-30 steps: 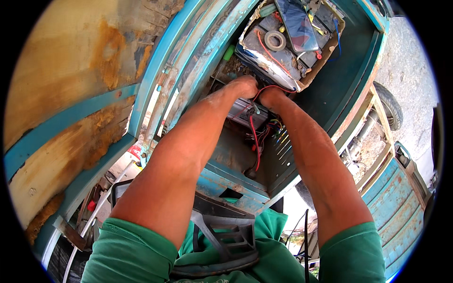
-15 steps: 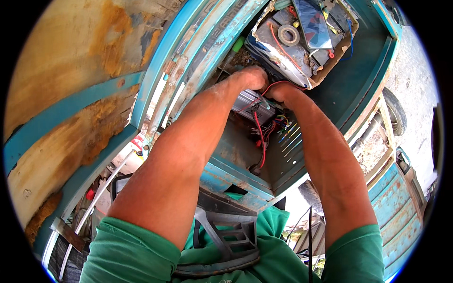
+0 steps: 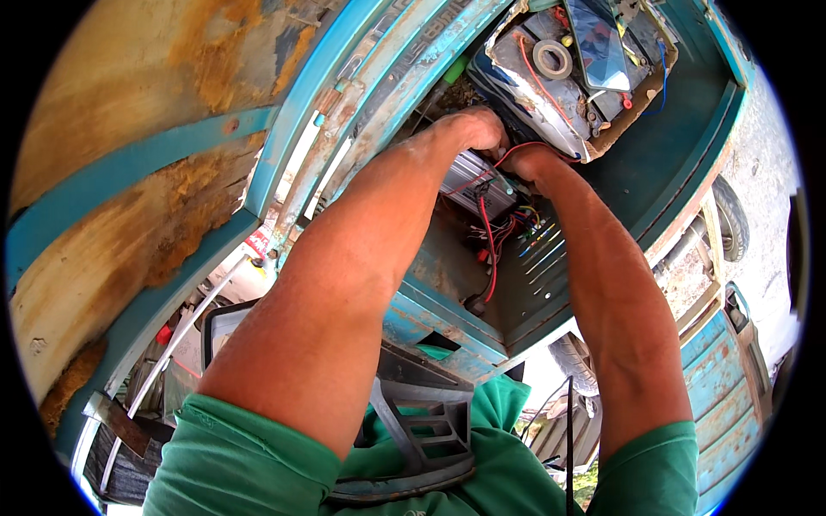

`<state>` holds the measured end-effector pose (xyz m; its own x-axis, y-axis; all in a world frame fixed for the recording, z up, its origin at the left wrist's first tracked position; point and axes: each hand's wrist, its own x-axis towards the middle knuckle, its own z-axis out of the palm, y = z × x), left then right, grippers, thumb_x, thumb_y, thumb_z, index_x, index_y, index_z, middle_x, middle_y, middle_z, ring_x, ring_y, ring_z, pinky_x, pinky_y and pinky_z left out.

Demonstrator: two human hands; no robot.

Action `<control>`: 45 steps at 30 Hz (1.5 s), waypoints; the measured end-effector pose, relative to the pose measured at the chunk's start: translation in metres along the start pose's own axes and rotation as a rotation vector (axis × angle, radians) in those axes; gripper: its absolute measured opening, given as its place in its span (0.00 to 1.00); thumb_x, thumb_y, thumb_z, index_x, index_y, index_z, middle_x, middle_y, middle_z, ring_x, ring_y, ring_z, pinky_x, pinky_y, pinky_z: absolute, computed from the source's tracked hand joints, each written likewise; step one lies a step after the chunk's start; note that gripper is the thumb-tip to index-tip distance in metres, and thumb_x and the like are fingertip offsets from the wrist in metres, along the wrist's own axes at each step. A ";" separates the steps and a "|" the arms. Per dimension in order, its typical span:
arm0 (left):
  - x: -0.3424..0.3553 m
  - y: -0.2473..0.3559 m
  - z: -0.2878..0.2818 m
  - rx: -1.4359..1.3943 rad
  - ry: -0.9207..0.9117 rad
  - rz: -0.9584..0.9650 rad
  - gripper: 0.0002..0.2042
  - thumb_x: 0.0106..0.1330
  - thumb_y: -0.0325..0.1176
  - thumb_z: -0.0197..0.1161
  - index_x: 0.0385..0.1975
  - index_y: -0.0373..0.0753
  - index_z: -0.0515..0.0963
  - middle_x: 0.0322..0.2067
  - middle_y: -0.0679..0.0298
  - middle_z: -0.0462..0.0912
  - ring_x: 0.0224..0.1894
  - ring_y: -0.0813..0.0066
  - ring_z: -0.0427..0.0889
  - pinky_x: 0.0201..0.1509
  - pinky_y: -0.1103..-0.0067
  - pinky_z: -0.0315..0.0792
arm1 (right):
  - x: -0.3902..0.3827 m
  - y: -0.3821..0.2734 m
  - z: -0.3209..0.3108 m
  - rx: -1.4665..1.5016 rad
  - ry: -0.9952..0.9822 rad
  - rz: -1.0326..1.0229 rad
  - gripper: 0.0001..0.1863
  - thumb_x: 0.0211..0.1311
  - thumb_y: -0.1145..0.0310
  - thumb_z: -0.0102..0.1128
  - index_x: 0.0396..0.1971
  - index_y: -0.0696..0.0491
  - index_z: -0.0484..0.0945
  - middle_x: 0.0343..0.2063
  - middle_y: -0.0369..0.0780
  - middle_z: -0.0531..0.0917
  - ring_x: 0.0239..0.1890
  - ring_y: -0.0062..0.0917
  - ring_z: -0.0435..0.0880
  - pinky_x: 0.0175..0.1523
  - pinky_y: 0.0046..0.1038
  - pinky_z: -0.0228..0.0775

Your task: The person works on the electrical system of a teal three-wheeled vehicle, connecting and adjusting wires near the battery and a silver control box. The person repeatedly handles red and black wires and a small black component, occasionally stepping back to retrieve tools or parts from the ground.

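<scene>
Both my hands reach deep into a teal metal compartment [image 3: 602, 215], close together above a silver finned metal box [image 3: 458, 175]. My left hand [image 3: 480, 129] is curled at the box's far end, its fingertips turned away from sight. Just right of it, my right hand [image 3: 533, 163] is also curled, with a thin red wire [image 3: 516, 148] running past its fingers. Whatever the fingers pinch is hidden. From the box's near end come a thicker red cable [image 3: 492, 258] and a bundle of coloured wires [image 3: 520, 222].
Beyond my hands stands a battery [image 3: 533, 107] carrying a torn cardboard tray with a tape roll [image 3: 551, 59] and a phone [image 3: 600, 43]. Slots [image 3: 542, 254] pierce the compartment's wall. A stained panel [image 3: 146, 95] stands at left; a wheel [image 3: 730, 219] shows at right.
The whole view has shifted a little, so the compartment and hands appear farther right and slightly lower. Both hands stay curled at the same spot by the silver box.
</scene>
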<state>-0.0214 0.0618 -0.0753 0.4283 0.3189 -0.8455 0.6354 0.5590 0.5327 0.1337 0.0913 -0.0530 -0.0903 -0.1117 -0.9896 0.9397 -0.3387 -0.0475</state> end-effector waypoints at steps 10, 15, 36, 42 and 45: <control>0.023 -0.024 0.012 0.232 0.217 -0.241 0.14 0.62 0.34 0.59 0.44 0.37 0.85 0.49 0.51 0.84 0.56 0.57 0.81 0.59 0.69 0.75 | -0.016 -0.013 -0.002 -0.164 0.035 -0.158 0.24 0.59 0.58 0.68 0.52 0.55 0.80 0.48 0.42 0.82 0.46 0.32 0.79 0.47 0.41 0.73; 0.017 -0.015 0.008 0.044 0.360 -0.417 0.16 0.63 0.33 0.58 0.48 0.36 0.83 0.55 0.50 0.80 0.59 0.54 0.79 0.63 0.67 0.73 | -0.006 -0.010 -0.007 -0.530 0.058 -0.292 0.23 0.59 0.59 0.65 0.51 0.58 0.81 0.47 0.48 0.83 0.46 0.35 0.82 0.47 0.41 0.76; -0.032 0.045 -0.034 0.108 0.310 -0.490 0.18 0.62 0.35 0.59 0.51 0.36 0.81 0.57 0.51 0.79 0.60 0.55 0.78 0.62 0.65 0.73 | -0.060 -0.038 -0.022 -0.689 -0.063 -0.107 0.21 0.59 0.65 0.53 0.50 0.55 0.82 0.55 0.49 0.80 0.59 0.41 0.78 0.61 0.39 0.70; -0.045 0.061 -0.044 0.211 0.255 -0.464 0.18 0.63 0.31 0.58 0.52 0.37 0.81 0.58 0.52 0.79 0.61 0.55 0.77 0.62 0.65 0.73 | -0.094 -0.026 -0.035 -1.059 -0.166 -0.355 0.15 0.54 0.64 0.59 0.34 0.58 0.86 0.37 0.49 0.86 0.39 0.44 0.84 0.45 0.40 0.76; -0.052 0.069 -0.047 0.246 0.252 -0.440 0.17 0.62 0.30 0.57 0.51 0.35 0.82 0.58 0.51 0.79 0.61 0.53 0.78 0.62 0.64 0.73 | -0.129 -0.029 -0.046 -1.048 -0.195 -0.176 0.17 0.58 0.62 0.59 0.43 0.55 0.85 0.46 0.46 0.85 0.49 0.43 0.83 0.51 0.41 0.75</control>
<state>-0.0297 0.1199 0.0040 -0.0589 0.2858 -0.9565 0.8633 0.4957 0.0950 0.1331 0.1582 0.0699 -0.2153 -0.3174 -0.9235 0.7148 0.5931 -0.3705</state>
